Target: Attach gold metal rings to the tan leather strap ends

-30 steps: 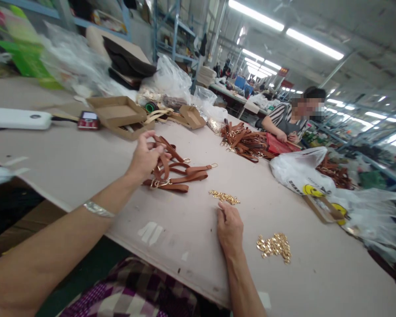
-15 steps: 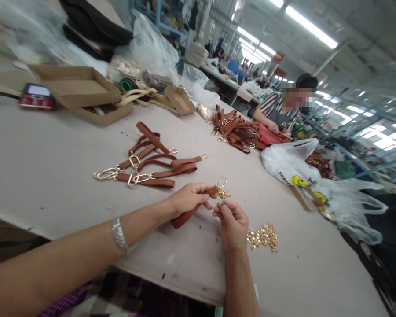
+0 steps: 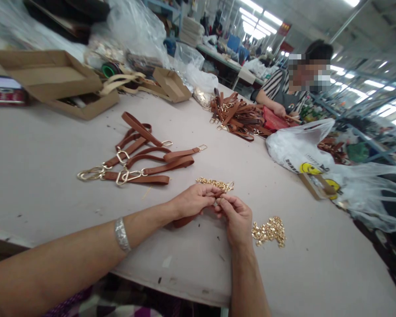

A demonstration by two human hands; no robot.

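My left hand [image 3: 195, 200] is closed on the end of a brown leather strap [image 3: 184, 221], whose loop hangs under the palm onto the table. A gold metal ring [image 3: 230, 186] shows just past the fingertips. Thumb and forefinger of my right hand [image 3: 238, 219] pinch together right against the strap's end; anything small between them is hidden. Behind the fingers lies a small heap of gold hardware pieces [image 3: 207, 181]. A second pile of small gold pieces [image 3: 271, 231] is to the right of my right hand. Several brown straps with gold clasps [image 3: 152, 160] lie left of centre.
Cardboard boxes [image 3: 62, 75] and plastic bags [image 3: 138, 33] crowd the back left. A big heap of brown straps [image 3: 236, 116] lies at the back, near a seated person [image 3: 284, 90]. White plastic bags [image 3: 293, 147] and a small open box [image 3: 317, 187] stand on the right.
My right hand has come up against the strap's end, meeting the left fingertips. The strap's end has tilted lower, uncovering more of the gold heap behind. The camera view has shifted slightly.
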